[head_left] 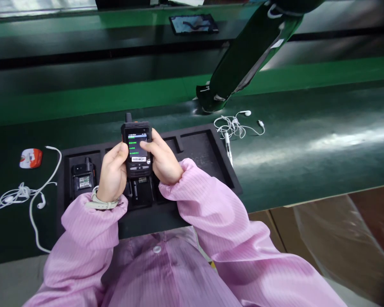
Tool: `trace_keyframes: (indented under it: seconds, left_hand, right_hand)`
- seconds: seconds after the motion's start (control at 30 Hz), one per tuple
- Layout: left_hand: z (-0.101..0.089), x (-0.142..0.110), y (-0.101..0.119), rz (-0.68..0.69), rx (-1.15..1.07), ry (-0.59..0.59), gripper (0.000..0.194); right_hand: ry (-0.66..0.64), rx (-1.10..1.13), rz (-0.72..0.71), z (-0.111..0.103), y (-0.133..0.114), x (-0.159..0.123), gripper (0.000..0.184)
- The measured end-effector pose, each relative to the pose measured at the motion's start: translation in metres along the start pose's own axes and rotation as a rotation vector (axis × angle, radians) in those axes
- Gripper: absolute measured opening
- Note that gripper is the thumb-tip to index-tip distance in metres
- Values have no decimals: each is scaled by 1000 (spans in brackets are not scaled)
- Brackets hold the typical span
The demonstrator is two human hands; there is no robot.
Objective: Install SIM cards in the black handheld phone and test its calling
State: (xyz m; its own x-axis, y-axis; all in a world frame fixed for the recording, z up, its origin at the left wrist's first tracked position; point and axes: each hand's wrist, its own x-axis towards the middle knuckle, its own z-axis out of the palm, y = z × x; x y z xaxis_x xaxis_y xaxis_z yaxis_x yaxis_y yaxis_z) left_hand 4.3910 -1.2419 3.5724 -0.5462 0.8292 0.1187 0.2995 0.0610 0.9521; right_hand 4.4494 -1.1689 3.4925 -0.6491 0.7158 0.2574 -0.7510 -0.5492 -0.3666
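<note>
A black handheld two-way radio [138, 147] with a stubby antenna is held upright above a black tray [196, 149]. Green text lines show on its lit screen, with a white barcode label below them. My left hand [112, 172] grips the radio's left side. Around its right side my right hand [164, 160] is closed, the thumb resting on the screen. Below the left wrist, a second radio [83, 177] lies in a tray compartment with its inner labels showing. Another black device [142, 189] sits in the tray beneath the held radio, partly hidden.
White earphones [235, 123] and a white pen [228, 147] lie right of the tray. On the left are more earphones [17, 195], a white cable [35, 209] and a red-and-white object [31, 158]. A green post [243, 59] rises behind; a dark tablet-like device [193, 24] lies farther back.
</note>
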Motion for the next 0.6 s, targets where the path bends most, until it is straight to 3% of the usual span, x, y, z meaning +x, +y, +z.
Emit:
trace_keyframes:
  seconds: [0.6]
  left_hand:
    - [0, -1, 0, 32, 29, -11, 33]
  right_hand:
    - [-46, -23, -31, -1, -1, -1, 47]
